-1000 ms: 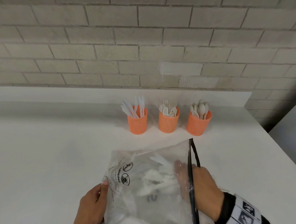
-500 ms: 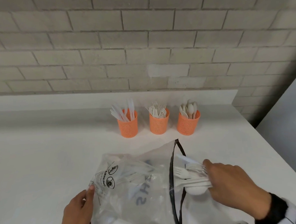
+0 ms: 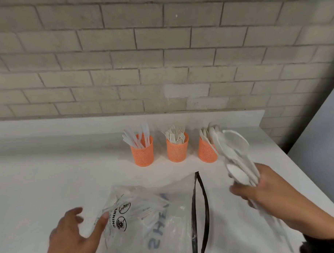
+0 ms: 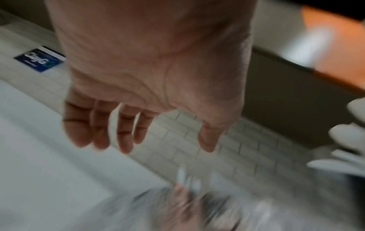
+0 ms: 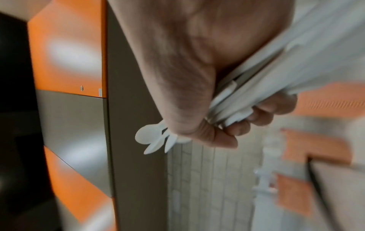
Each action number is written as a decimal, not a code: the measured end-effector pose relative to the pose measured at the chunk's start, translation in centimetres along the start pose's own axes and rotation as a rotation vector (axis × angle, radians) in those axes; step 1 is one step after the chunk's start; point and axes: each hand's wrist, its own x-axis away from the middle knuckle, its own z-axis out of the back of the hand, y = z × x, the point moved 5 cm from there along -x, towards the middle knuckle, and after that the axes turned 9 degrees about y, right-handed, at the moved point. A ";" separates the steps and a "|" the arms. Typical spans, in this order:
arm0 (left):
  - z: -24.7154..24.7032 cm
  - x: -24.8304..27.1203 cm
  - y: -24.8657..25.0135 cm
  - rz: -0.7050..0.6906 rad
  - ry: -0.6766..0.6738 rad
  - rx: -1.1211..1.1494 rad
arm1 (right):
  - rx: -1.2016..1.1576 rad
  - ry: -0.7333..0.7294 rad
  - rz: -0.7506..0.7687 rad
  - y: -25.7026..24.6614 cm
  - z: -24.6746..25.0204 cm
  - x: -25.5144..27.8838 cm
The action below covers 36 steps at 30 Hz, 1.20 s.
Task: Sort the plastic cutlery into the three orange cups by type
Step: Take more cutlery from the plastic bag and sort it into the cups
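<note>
Two hands noted. Your left hand [image 3: 71, 235] lies spread on the clear bag [image 3: 146, 218] on the worktop [image 3: 41, 183]. Your right hand [image 3: 267, 191] clenches a mixed cutlery bundle [image 3: 237, 158] above it. Beyond, three orange cups [image 3: 177, 149] hold knives, forks, spoons. Step in hand, by judgement: carrying to sort. Next, separate the bundle by type.

The right hand [image 5: 199, 87] fills the upper centre, fingers curled round a bundle of white plastic cutlery [image 5: 256, 87]; blurred orange mesh cups [image 5: 314, 146] sit lower right.
</note>
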 end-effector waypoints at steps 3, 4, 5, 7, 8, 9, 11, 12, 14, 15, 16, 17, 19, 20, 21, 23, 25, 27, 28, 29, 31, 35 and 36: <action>1.2 2.4 7.9 -0.167 -0.177 0.339 | -0.210 -0.110 0.033 -4.0 -3.7 -0.8; 1.1 3.4 10.4 -0.178 -0.276 0.461 | -0.226 -0.141 0.065 -5.0 -5.3 -1.1; 0.7 4.3 12.6 -0.162 -0.377 0.579 | -0.225 -0.152 0.102 -6.1 -6.7 -1.3; -0.7 5.8 15.9 -0.075 -0.556 0.818 | -0.190 -0.167 0.194 -7.8 -9.3 -1.3; -1.3 6.1 17.1 -0.036 -0.601 0.900 | -0.189 -0.185 0.268 -8.7 -10.6 -1.2; -1.7 6.2 18.0 0.007 -0.616 0.958 | -0.190 -0.190 0.342 -9.3 -11.6 -1.0; -2.2 5.7 18.8 0.137 -0.557 1.028 | -0.173 -0.169 0.379 -9.3 -13.2 -0.8; -2.4 5.3 18.7 0.217 -0.516 1.047 | -0.103 -0.131 0.397 -8.9 -13.7 -0.7; -3.1 4.6 18.1 0.332 -0.478 1.077 | 0.061 -0.067 0.469 -8.3 -14.6 -0.7; -3.6 4.3 17.7 0.372 -0.480 1.090 | 0.101 -0.074 0.481 -8.1 -15.0 -0.5; -4.0 4.2 17.4 0.409 -0.485 1.096 | 0.143 -0.096 0.480 -8.1 -15.4 -0.3; -4.4 4.1 17.1 0.436 -0.484 1.104 | 0.186 -0.106 0.492 -8.0 -15.6 -0.2; -5.3 3.9 16.6 0.462 -0.479 1.138 | 0.234 -0.143 0.508 -7.9 -15.6 -0.4; -5.6 3.8 16.4 0.469 -0.473 1.163 | 0.237 -0.177 0.510 -7.8 -15.6 -0.5; -5.8 3.7 16.4 0.470 -0.464 1.184 | 0.218 -0.231 0.504 -7.8 -15.5 -0.7; -5.7 3.3 16.5 0.454 -0.436 1.198 | 0.143 -0.356 0.483 -7.9 -15.4 -1.1; -5.7 2.9 16.8 0.440 -0.440 1.215 | 0.080 -0.437 0.463 -7.7 -15.3 -1.7; -5.9 2.5 17.1 0.433 -0.463 1.242 | 0.041 -0.481 0.459 -7.4 -15.1 -2.4; -6.1 2.2 17.2 0.436 -0.473 1.254 | 0.020 -0.511 0.444 -7.2 -15.1 -2.7; -6.4 2.0 17.1 0.440 -0.483 1.259 | -0.002 -0.544 0.414 -7.0 -15.1 -2.9; -7.1 1.6 16.9 0.439 -0.487 1.241 | -0.066 -0.597 0.334 -6.7 -15.1 -3.2; -7.6 1.2 16.9 0.371 -0.493 1.234 | -0.025 -0.538 0.310 -6.2 -15.1 -3.7; -7.7 1.2 16.9 0.350 -0.492 1.236 | 0.030 -0.513 0.339 -6.1 -15.2 -3.6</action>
